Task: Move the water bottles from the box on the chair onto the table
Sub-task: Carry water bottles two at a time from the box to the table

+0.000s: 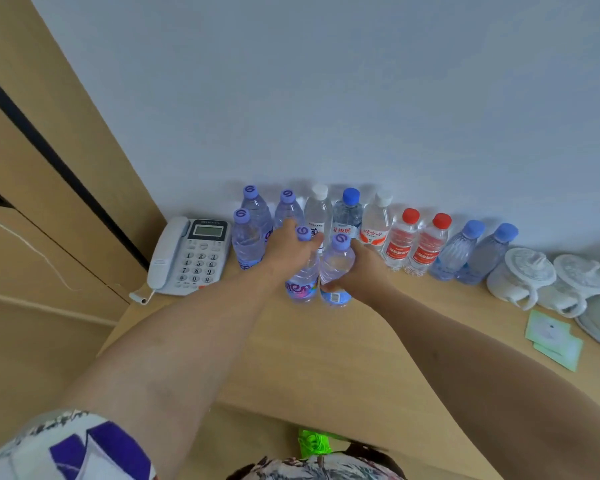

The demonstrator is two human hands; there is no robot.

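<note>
Two clear water bottles with lilac caps stand side by side on the wooden table [326,348]. My left hand [290,251] grips the left bottle [303,282] near its shoulder. My right hand [362,271] grips the right bottle [336,268] from its right side, thumb low on the label. Behind them a row of several bottles lines the wall: lilac-capped ones [248,242] at the left, white-capped and blue-capped in the middle, two red-capped [400,244], two blue-capped [459,252] at the right. The box and the chair are out of view.
A white desk phone [191,258] sits at the table's far left, its cord hanging over the edge. Two white lidded cups [520,275] stand at the right next to a plate rim and green paper packets [551,336]. A tan wooden panel rises at the left.
</note>
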